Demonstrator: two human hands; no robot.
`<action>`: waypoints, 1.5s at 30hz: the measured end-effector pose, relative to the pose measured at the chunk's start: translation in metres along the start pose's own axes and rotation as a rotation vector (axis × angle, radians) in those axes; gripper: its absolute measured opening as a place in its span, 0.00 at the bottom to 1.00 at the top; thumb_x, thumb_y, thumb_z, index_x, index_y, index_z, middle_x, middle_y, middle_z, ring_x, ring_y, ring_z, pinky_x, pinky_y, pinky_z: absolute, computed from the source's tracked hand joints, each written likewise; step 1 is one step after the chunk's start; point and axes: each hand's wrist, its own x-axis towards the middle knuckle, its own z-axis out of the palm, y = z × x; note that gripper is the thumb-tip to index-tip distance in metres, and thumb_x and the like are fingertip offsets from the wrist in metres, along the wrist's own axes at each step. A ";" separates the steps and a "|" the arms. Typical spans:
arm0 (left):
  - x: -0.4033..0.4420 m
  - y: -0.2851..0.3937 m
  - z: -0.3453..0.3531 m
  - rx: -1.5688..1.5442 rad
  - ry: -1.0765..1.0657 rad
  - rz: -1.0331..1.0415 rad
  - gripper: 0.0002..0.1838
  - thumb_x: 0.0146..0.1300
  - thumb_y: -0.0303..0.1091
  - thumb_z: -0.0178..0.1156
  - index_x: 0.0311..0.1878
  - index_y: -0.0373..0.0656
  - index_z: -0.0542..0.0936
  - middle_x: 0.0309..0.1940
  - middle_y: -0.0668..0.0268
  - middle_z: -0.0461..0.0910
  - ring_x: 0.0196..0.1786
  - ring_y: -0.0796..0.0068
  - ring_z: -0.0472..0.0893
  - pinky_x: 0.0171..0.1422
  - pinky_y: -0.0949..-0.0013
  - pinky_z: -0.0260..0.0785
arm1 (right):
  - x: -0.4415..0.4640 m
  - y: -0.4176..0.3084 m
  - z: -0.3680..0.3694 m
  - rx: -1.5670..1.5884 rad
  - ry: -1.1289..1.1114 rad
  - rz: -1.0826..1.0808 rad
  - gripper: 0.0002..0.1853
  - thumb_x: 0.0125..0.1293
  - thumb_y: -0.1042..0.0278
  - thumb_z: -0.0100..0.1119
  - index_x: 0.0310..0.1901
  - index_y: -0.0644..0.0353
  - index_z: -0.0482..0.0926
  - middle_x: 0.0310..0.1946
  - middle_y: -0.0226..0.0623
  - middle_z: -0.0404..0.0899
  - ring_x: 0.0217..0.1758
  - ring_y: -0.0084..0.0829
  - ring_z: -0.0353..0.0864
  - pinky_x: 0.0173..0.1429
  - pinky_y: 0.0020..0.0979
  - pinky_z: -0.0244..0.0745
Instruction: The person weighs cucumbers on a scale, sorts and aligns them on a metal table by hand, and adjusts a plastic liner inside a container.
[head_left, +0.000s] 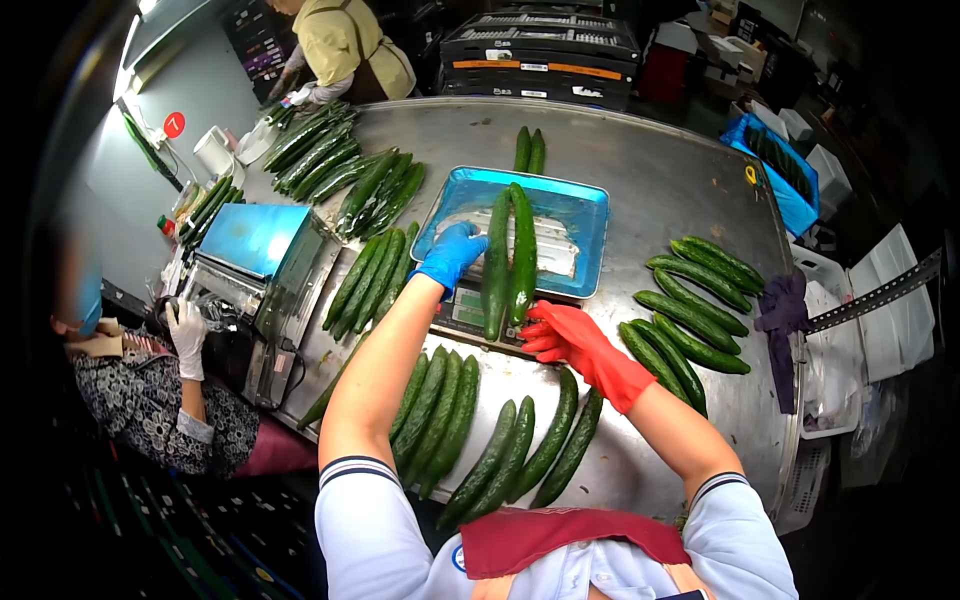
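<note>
Two cucumbers (523, 250) lie across one tray (588, 215); beside them, the left hand's (452, 256) fingers curl (whether gripping, I can't tell); the right hand's (575, 345), loosely parted, hold nothing.

Left hand (452, 253): gloved in blue, back mostly uppermost, fingers (477, 243) bent inward toward the right-hand side; closure at the fingertips cannot be determined. Left wrist (431, 287): directly behind this hand, nearly in line with it. Left forearm (380, 365): bare, running back from the wrist and outward to the left.

Right hand (568, 340): gloved in red, nearer the torso than the left hand and well apart from it; fingers (540, 345) loosely bent, slightly spread, directed leftward. Right wrist (630, 390): behind the hand, under the glove cuff. Right forearm (685, 435): bare, slanting back and outward to the right.
</note>
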 end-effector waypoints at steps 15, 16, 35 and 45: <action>-0.002 0.032 0.016 -0.464 -0.167 -0.294 0.22 0.57 0.31 0.61 0.54 0.34 0.71 0.43 0.54 0.79 0.38 0.66 0.81 0.42 0.64 0.76 | 0.035 0.002 0.020 0.241 -0.063 0.031 0.21 0.66 0.49 0.55 0.48 0.61 0.73 0.40 0.42 0.81 0.35 0.30 0.81 0.37 0.29 0.76; 0.012 0.011 0.016 -0.558 -0.242 -0.274 0.18 0.58 0.31 0.59 0.50 0.34 0.73 0.40 0.56 0.79 0.35 0.66 0.81 0.40 0.63 0.76 | 0.036 0.003 0.019 0.255 -0.072 0.031 0.21 0.66 0.49 0.55 0.48 0.61 0.73 0.40 0.42 0.81 0.35 0.30 0.81 0.38 0.29 0.76; 0.020 -0.004 0.009 -0.374 -0.168 -0.233 0.17 0.60 0.35 0.59 0.49 0.36 0.76 0.35 0.61 0.81 0.30 0.69 0.79 0.34 0.64 0.73 | -0.091 0.094 -0.063 -0.705 0.316 -0.627 0.22 0.66 0.58 0.52 0.56 0.64 0.72 0.38 0.45 0.80 0.39 0.37 0.80 0.44 0.34 0.75; 0.013 -0.008 0.022 -0.034 0.240 0.333 0.23 0.55 0.31 0.63 0.55 0.36 0.74 0.42 0.58 0.79 0.44 0.69 0.78 0.47 0.68 0.70 | -0.142 0.111 -0.148 -1.740 0.861 -0.170 0.30 0.52 0.72 0.55 0.61 0.55 0.68 0.42 0.37 0.74 0.42 0.39 0.73 0.43 0.39 0.72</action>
